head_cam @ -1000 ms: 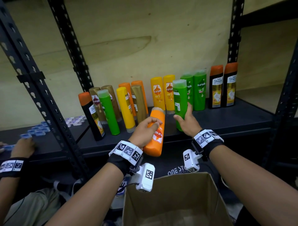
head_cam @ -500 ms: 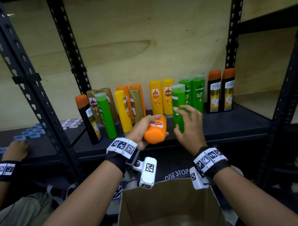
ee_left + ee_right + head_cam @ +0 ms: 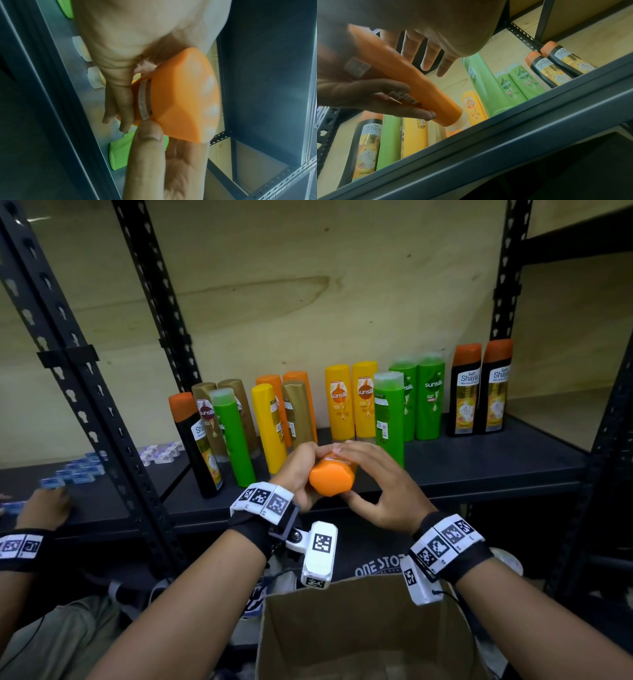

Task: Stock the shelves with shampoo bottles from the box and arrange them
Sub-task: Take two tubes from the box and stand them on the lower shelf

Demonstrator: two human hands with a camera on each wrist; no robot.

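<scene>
My left hand (image 3: 301,470) grips an orange shampoo bottle (image 3: 330,479) just above the front edge of the black shelf (image 3: 479,470). The bottle lies tipped, base towards me and cap towards the shelf. In the left wrist view the orange bottle (image 3: 185,101) fills the middle. The right wrist view shows the orange bottle (image 3: 406,75) slanting down with left-hand fingers (image 3: 376,97) curled under it. My right hand (image 3: 373,481) reaches over it with straight, spread fingers (image 3: 426,54); its thumb (image 3: 147,148) touches the base rim. A cardboard box (image 3: 359,621) stands open below.
Orange, yellow, gold, green and black shampoo bottles stand on the shelf in a loose row; one green bottle (image 3: 388,419) stands forward beside my hands. A black upright post (image 3: 102,422) rises at left. Another person's hand (image 3: 44,508) rests by small blue packets (image 3: 78,470).
My left hand lifted the orange bottle off the shelf and tipped its base towards me. My right hand let go of the green bottle and came over to the orange one.
</scene>
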